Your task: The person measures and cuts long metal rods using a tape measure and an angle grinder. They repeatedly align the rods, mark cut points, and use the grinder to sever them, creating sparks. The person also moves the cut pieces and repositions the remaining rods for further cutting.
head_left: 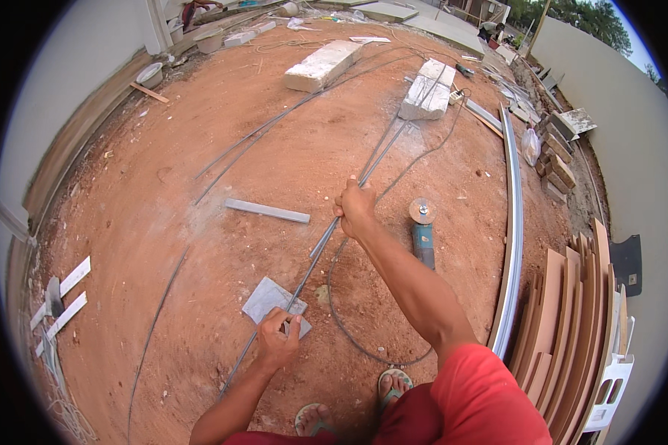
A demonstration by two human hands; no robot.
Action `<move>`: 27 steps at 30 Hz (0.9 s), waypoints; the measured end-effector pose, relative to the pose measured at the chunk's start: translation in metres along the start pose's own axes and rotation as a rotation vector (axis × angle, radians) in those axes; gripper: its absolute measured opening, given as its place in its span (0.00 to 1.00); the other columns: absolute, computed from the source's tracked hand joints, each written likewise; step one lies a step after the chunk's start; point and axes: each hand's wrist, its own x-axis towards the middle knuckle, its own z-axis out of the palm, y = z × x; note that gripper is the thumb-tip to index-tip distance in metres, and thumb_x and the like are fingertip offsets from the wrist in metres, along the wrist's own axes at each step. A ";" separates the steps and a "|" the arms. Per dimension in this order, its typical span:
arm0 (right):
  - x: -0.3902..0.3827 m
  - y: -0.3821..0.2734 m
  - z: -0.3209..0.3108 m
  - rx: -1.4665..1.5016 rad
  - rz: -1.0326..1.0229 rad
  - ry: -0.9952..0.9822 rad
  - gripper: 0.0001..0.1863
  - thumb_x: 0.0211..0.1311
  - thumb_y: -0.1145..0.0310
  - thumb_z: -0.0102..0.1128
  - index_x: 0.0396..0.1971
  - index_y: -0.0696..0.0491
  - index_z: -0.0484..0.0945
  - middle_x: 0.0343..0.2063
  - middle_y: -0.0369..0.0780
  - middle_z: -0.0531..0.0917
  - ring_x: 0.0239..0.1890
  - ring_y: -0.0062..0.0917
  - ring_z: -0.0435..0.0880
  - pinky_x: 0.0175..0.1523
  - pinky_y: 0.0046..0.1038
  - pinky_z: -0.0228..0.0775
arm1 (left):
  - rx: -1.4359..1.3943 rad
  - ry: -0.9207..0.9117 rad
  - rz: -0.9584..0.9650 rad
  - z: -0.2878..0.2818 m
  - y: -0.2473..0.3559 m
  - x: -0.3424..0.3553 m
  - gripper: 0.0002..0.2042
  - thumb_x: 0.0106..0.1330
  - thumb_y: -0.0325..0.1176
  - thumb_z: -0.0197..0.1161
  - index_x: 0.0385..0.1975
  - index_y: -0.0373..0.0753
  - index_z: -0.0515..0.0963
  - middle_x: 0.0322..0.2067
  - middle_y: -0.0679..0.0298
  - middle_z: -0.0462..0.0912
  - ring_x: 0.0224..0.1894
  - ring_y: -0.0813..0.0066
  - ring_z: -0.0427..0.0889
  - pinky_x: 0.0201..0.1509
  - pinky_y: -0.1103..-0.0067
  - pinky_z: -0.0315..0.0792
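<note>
My right hand (355,209) is closed around a bundle of thin grey metal rods (384,152), which runs slantwise over the red soil. Lower down, my left hand (278,337) is closed in a pinch beside the same rods. Something small and dark shows between its fingers, too hidden to name. Under the rods by that hand lies a pale grey square tile (263,298). An angle grinder (423,233) with a teal body and a round disc rests on the ground to the right of my right forearm. Left of the rods lies a short grey bar (267,211).
Two whitish blocks (323,65) (428,90) stand farther off, the right one under the rods. A black cable (335,311) loops near my feet. Long metal profiles (511,222) and stacked brown boards (564,319) line the right. Another person (490,30) is far back.
</note>
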 end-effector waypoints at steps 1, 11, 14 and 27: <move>-0.005 -0.011 -0.017 0.027 -0.009 -0.018 0.10 0.83 0.64 0.43 0.39 0.52 0.59 0.20 0.32 0.61 0.15 0.16 0.57 0.16 0.24 0.50 | 0.037 0.056 0.011 -0.012 -0.015 0.001 0.09 0.64 0.28 0.67 0.24 0.31 0.79 0.22 0.56 0.75 0.21 0.70 0.73 0.26 0.71 0.65; -0.050 -0.113 -0.266 -0.373 -0.088 0.142 0.14 0.82 0.64 0.45 0.30 0.47 0.63 0.17 0.28 0.61 0.12 0.10 0.55 0.13 0.19 0.45 | 0.393 0.117 0.130 -0.080 -0.102 0.105 0.07 0.64 0.28 0.63 0.28 0.29 0.77 0.30 0.43 0.80 0.36 0.40 0.81 0.41 0.57 0.73; -0.058 -0.144 -0.305 -0.534 -0.058 0.211 0.14 0.82 0.64 0.45 0.30 0.47 0.64 0.17 0.27 0.61 0.12 0.10 0.55 0.13 0.17 0.45 | 0.450 -0.010 0.105 -0.061 -0.130 0.179 0.09 0.65 0.30 0.61 0.32 0.29 0.78 0.36 0.37 0.81 0.45 0.35 0.82 0.48 0.53 0.74; -0.057 -0.190 -0.279 -0.831 0.145 0.242 0.14 0.82 0.59 0.43 0.32 0.48 0.64 0.17 0.28 0.59 0.12 0.13 0.55 0.14 0.22 0.46 | 0.588 -0.133 -0.205 -0.039 -0.191 0.301 0.22 0.74 0.44 0.54 0.54 0.28 0.76 0.55 0.35 0.75 0.61 0.37 0.74 0.68 0.56 0.69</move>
